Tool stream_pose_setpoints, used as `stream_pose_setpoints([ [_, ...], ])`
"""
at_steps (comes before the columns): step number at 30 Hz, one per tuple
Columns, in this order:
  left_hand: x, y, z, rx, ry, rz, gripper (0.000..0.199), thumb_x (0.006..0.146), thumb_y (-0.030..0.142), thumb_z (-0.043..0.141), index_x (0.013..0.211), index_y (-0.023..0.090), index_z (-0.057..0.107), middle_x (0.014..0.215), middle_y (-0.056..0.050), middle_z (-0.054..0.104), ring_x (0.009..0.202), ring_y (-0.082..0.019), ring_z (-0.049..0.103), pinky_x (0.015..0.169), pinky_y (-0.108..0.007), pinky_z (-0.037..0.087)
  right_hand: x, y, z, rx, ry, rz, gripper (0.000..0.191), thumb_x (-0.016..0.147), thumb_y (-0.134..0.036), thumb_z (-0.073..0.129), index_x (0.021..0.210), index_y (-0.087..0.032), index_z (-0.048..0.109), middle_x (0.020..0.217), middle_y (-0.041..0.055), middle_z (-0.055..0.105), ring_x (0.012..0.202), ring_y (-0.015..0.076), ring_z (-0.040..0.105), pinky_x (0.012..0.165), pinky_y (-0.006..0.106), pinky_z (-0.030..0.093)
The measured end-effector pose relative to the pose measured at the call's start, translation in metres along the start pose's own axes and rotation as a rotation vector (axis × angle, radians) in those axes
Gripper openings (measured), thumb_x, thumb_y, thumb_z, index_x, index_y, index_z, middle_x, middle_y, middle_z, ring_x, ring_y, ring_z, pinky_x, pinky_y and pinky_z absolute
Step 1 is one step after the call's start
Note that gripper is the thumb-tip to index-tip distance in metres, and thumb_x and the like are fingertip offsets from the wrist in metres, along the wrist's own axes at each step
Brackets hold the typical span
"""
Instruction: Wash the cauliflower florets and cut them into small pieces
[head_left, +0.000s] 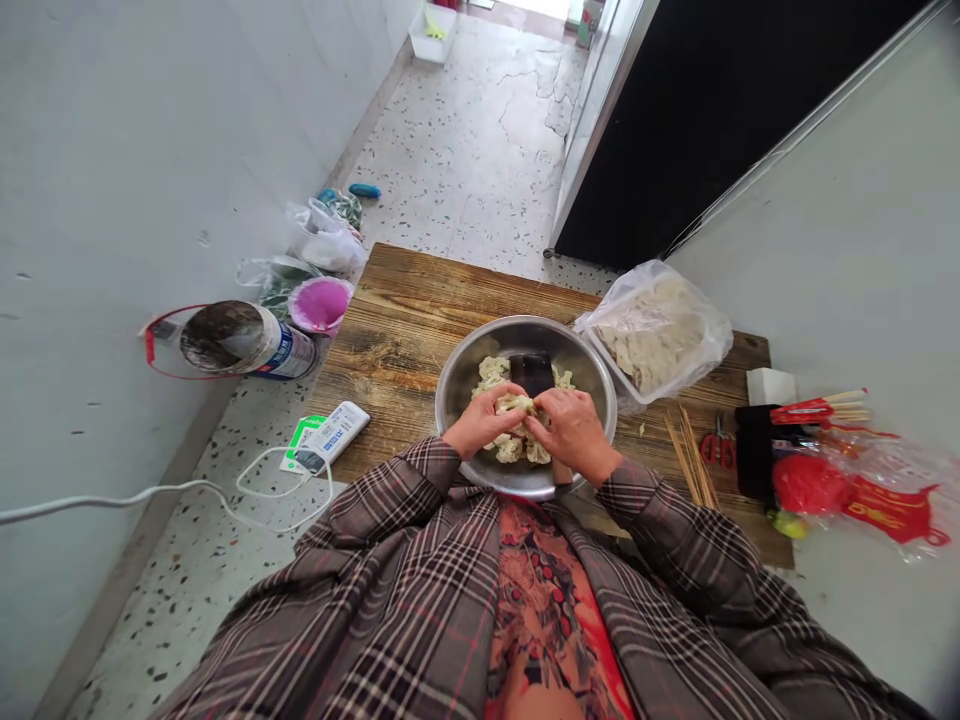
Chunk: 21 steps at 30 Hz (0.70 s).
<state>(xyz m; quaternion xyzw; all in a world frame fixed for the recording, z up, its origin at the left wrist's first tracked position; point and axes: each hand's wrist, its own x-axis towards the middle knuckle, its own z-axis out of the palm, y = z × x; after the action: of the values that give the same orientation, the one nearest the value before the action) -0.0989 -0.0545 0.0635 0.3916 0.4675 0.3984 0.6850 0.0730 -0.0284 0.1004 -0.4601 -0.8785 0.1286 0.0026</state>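
Observation:
A wide steel bowl (448, 385) stands on the wooden table, with cauliflower florets (510, 447) lying in it. Over its middle, my left hand (481, 420) is closed around a pale cauliflower piece (513, 404). My right hand (574, 430) grips the same piece from the other side, thumb and fingers pressed together on it. Inside the bowl, partly hidden behind my hands, lies a cleaver with a dark blade (532, 372); its wooden handle (561, 473) shows by the near rim.
Right of the bowl sits a plastic-wrapped tray of pale slices (652, 330). Wooden skewers (690, 460), red-handled scissors (718, 448) and red packages (814, 485) lie farther right. A white power bank (334, 437) with a cable is at the table's left edge; a bucket (247, 340) is on the floor.

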Motion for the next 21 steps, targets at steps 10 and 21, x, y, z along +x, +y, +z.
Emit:
stream_pose_setpoints([
  [10, 0.010, -0.010, -0.019, 0.345, -0.170, 0.159, 0.028, 0.075, 0.030, 0.066, 0.098, 0.015, 0.068, 0.086, -0.002, 0.065, 0.083, -0.016, 0.058, 0.083, -0.030, 0.047, -0.002, 0.006, 0.000, 0.049, -0.151, -0.121, 0.017, 0.089, -0.024, 0.048, 0.086, -0.014, 0.062, 0.084, 0.0081, 0.064, 0.083, 0.0201, 0.053, 0.080, 0.034, 0.032],
  [21, -0.002, -0.021, -0.043, -0.348, 0.009, -0.149, 0.049, 0.076, 0.038, 0.072, 0.120, 0.021, 0.060, 0.109, -0.008, 0.065, 0.093, -0.022, 0.066, 0.078, -0.038, 0.058, -0.002, 0.032, -0.028, 1.341, -0.220, 0.234, 0.036, 0.088, -0.046, 0.053, 0.112, -0.022, 0.067, 0.112, 0.0036, 0.069, 0.108, 0.0190, 0.060, 0.097, 0.034, 0.044],
])
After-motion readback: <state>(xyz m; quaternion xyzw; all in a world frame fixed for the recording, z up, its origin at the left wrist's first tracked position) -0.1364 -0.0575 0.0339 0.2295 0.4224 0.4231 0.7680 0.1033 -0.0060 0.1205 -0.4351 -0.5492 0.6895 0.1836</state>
